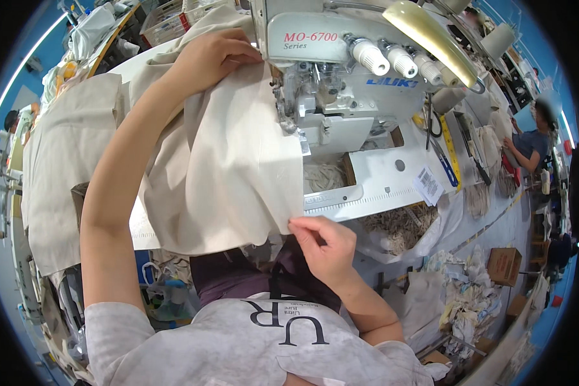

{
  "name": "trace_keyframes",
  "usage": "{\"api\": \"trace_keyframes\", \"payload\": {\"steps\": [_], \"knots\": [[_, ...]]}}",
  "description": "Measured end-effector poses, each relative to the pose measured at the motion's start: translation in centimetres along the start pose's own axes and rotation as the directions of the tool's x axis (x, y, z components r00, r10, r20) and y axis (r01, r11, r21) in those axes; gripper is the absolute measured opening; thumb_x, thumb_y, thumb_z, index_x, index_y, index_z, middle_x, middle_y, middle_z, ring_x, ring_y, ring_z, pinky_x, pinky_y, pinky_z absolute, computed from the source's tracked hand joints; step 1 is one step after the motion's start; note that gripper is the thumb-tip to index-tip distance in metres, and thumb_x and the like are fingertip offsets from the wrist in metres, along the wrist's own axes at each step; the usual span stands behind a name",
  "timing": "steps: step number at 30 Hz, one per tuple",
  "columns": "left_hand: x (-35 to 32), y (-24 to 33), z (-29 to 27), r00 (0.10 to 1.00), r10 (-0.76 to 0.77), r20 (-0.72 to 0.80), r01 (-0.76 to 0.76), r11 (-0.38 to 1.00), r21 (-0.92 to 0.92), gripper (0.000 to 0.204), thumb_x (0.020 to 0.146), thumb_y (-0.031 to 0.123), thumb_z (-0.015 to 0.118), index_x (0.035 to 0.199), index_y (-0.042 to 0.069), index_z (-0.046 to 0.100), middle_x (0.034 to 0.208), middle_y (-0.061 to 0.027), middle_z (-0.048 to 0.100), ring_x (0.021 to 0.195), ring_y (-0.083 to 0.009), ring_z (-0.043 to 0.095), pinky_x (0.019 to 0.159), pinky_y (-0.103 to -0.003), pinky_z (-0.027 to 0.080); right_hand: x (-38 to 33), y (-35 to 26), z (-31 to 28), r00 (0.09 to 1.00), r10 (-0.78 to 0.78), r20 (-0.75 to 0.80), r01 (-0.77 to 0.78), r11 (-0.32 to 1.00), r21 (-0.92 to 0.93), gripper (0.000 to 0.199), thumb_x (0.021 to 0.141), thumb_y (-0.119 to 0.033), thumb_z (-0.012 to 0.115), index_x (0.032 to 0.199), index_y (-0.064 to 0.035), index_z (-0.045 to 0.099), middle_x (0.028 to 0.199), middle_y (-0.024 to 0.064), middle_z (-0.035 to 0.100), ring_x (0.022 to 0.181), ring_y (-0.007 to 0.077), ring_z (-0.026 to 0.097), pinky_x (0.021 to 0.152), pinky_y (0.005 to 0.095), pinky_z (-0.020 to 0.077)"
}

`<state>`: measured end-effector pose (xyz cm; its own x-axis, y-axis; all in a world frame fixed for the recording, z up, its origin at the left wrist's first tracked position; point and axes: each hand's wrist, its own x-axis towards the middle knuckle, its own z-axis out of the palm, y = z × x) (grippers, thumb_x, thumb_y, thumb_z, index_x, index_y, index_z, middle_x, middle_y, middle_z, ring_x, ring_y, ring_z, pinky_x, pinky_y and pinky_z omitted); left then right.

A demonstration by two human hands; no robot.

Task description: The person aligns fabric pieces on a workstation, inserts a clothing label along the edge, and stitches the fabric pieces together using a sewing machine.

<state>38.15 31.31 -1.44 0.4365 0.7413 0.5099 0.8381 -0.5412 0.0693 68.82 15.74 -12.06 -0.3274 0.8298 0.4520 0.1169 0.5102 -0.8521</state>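
Note:
A beige fabric panel [231, 161] drapes over the white sewing table, its right edge running along the overlock sewing machine [328, 83]. My right hand [325, 248] pinches the near right corner of this panel at the table's front edge. Farther up, my left hand [215, 58] lies on the far part of the cloth, close to the machine's left side. Its fingers are bent toward the machine, and their tips are partly hidden, so I cannot tell whether they grip the cloth. The panel's edge lies beside the presser foot area [293, 125].
More beige cloth [71, 167] hangs at the left. Right of the machine lie scissors [444, 154], a yellow ruler [450, 151] and a paper label [428, 185]. A bag of fabric scraps [399, 228] hangs under the table edge. Another person [531, 138] works at far right.

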Motion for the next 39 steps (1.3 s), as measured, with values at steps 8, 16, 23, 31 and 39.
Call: {"api": "trace_keyframes", "payload": {"steps": [8, 16, 23, 31, 39], "knots": [[2.0, -4.2, -0.1, 0.999, 0.029, 0.024, -0.033, 0.980, 0.197, 0.013, 0.090, 0.018, 0.065, 0.097, 0.013, 0.075, 0.096, -0.0035, 0.067, 0.085, -0.0267, 0.066, 0.075, -0.038, 0.052, 5.4, -1.0, 0.5, 0.994, 0.099, -0.053, -0.094, 0.991, 0.093, 0.008, 0.087, -0.003, 0.073, 0.094, -0.0007, 0.072, 0.076, 0.0064, 0.070, 0.059, 0.0084, 0.061, 0.053, 0.0221, 0.0461], [-3.1, 9.5, -4.7, 0.975, 0.000, -0.220, -0.002, 1.000, -0.008, 0.025, 0.079, 0.018, 0.076, 0.101, 0.007, 0.073, 0.105, -0.0053, 0.069, 0.091, -0.0228, 0.067, 0.080, -0.037, 0.053, 7.4, -1.3, 0.0, 0.958, 0.287, 0.018, -0.277, 0.904, 0.327, 0.012, 0.091, -0.009, 0.071, 0.099, 0.0007, 0.071, 0.071, -0.0013, 0.066, 0.057, 0.0016, 0.054, 0.049, 0.0194, 0.0433], [-8.1, 15.9, -2.3, 0.980, 0.166, -0.112, -0.147, 0.976, 0.160, 0.028, 0.074, 0.013, 0.068, 0.100, 0.007, 0.070, 0.100, -0.0036, 0.069, 0.091, -0.0227, 0.067, 0.077, -0.034, 0.054, 6.8, -1.4, -0.2, 0.948, 0.309, 0.081, -0.313, 0.846, 0.431, 0.019, 0.096, -0.010, 0.065, 0.111, 0.0001, 0.067, 0.080, 0.0008, 0.067, 0.062, 0.0020, 0.056, 0.051, 0.0186, 0.0451], [-8.3, 14.7, -2.0, 0.975, 0.177, -0.136, -0.173, 0.984, 0.042, 0.028, 0.070, 0.011, 0.064, 0.097, 0.008, 0.072, 0.094, -0.0015, 0.070, 0.088, -0.0204, 0.068, 0.074, -0.032, 0.055, 5.8, 0.4, 0.1, 0.910, -0.347, -0.225, 0.319, 0.936, -0.152, 0.046, 0.073, -0.003, 0.083, 0.117, -0.0065, 0.068, 0.091, 0.0030, 0.059, 0.056, 0.0070, 0.048, 0.045, 0.0209, 0.0390], [-8.2, 15.2, -2.4, 0.962, 0.252, -0.102, -0.234, 0.959, 0.160, 0.031, 0.073, 0.011, 0.063, 0.103, 0.008, 0.071, 0.104, -0.0016, 0.070, 0.093, -0.0194, 0.068, 0.073, -0.030, 0.055, 6.8, 2.1, 0.5, 0.780, -0.612, -0.128, 0.489, 0.725, -0.485, 0.039, 0.064, -0.005, 0.074, 0.102, -0.0102, 0.077, 0.083, 0.0008, 0.057, 0.057, 0.0118, 0.052, 0.046, 0.0259, 0.0407]]}}
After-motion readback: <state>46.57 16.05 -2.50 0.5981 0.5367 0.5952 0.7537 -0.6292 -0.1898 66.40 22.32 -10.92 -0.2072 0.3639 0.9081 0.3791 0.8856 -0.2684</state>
